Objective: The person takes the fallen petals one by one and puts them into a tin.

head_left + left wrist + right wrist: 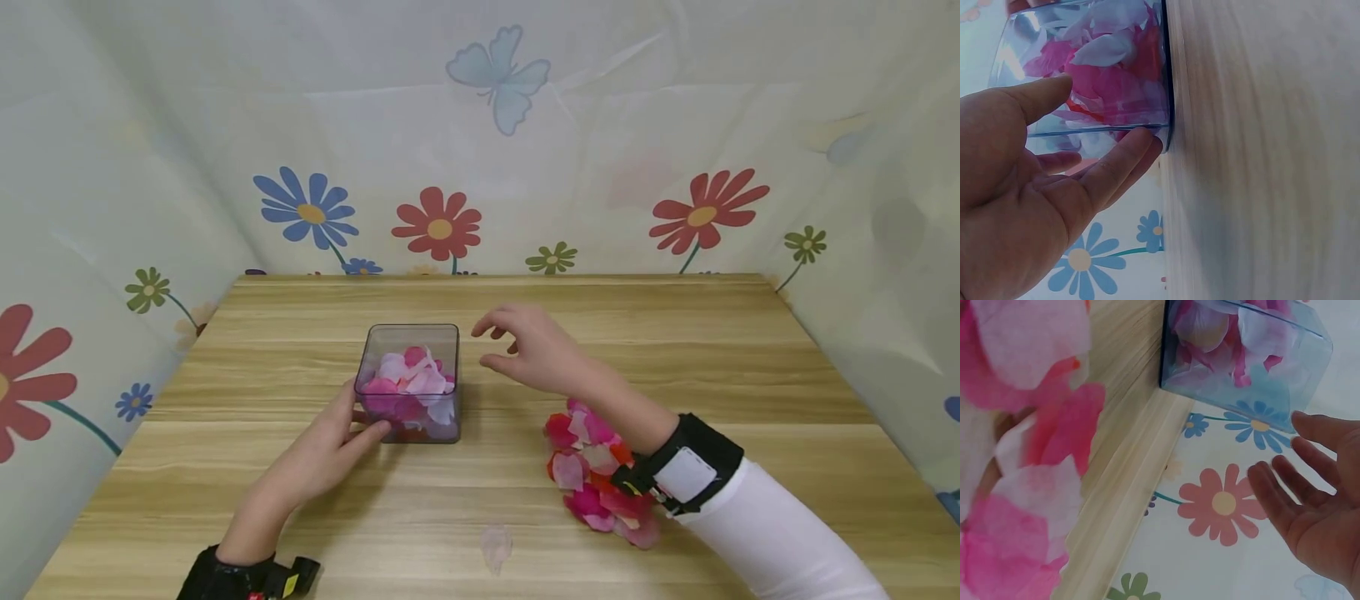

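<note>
Watching remotely, I see the left hand [326,451] gripping the box [397,337] of petals [408,383] near one corner; the right hand [534,352], fingers loosely bent, hovers beside it.

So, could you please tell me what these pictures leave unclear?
- Head: part of the loose pink, white and red petal pile, behind the right forearm.
- Head: the number of pink and white petals in the transparent square box; they overlap.
- Right wrist: the box's remainder, cut off by the top edge.
</note>
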Available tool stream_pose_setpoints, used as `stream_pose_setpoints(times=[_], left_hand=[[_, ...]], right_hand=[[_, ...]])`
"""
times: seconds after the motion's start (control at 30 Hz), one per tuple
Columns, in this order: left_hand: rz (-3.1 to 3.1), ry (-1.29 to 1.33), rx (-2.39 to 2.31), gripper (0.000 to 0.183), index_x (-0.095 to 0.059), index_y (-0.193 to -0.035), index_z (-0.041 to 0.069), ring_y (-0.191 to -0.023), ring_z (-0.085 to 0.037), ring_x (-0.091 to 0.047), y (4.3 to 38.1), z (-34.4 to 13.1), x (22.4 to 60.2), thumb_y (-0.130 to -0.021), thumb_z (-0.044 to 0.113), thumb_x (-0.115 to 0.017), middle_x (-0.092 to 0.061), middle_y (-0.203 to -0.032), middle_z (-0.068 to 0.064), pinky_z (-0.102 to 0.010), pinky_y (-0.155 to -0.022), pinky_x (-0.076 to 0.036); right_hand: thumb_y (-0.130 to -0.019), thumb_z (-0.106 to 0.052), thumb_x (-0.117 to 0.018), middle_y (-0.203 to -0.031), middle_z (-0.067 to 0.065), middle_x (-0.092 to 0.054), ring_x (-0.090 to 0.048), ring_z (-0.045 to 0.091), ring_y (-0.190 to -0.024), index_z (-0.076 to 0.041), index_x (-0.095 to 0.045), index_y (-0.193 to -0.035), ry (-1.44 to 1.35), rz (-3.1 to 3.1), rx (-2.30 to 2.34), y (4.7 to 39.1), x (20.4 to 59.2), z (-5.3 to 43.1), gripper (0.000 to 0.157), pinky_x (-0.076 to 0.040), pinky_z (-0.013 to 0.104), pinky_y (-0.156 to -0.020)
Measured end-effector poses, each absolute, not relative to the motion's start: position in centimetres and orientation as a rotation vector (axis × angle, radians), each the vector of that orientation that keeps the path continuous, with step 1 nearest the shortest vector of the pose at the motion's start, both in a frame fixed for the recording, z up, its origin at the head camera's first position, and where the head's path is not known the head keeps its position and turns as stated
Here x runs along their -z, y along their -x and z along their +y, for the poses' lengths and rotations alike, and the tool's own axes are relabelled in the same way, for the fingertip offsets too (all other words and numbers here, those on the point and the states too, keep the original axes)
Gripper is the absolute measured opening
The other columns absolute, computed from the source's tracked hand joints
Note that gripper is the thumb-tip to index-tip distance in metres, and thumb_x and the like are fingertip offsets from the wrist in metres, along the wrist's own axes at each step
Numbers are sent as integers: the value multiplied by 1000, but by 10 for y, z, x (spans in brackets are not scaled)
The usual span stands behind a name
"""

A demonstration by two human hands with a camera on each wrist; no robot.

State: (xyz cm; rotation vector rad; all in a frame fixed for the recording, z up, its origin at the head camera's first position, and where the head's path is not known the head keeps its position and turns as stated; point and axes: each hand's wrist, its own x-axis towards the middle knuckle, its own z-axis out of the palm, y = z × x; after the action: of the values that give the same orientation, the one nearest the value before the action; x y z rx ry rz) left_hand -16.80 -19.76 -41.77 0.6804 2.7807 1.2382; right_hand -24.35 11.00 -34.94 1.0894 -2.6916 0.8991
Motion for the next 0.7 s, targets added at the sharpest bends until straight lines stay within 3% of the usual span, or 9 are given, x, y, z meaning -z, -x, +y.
stream_pose_setpoints(times=[0.2,0.43,0.7], left_hand=[[2772,-665,-1243,63,-24,-151,12,-110,-22,-58,168,-198,416,-100,21,-61,-50,-128,-6,-28,-88,-50],[2774,-655,-1230,63,-24,-150,13,-109,-23,-59,168,-198,416,-100,22,-61,-51,-126,-5,-29,-88,-50],[2764,-642,-1225,63,-23,-150,12,-109,-21,-60,169,-198,416,-100,21,-60,-50,-127,-5,-27,-88,-50]], right_hand=[[-85,-17,-79,-110,0,-62,-61,23,-100,-10,-68,-111,-1021,-2865,-803,242,354,124,29,-52,23,-76],[-85,-16,-79,-109,0,-63,-61,21,-98,-9,-68,-113,-1002,-2973,-728,240,358,139,32,-51,28,-84],[-89,-9,-72,-112,4,-62,-59,29,-105,-8,-67,-115,-996,-3139,-673,238,362,157,27,-50,35,-89]])
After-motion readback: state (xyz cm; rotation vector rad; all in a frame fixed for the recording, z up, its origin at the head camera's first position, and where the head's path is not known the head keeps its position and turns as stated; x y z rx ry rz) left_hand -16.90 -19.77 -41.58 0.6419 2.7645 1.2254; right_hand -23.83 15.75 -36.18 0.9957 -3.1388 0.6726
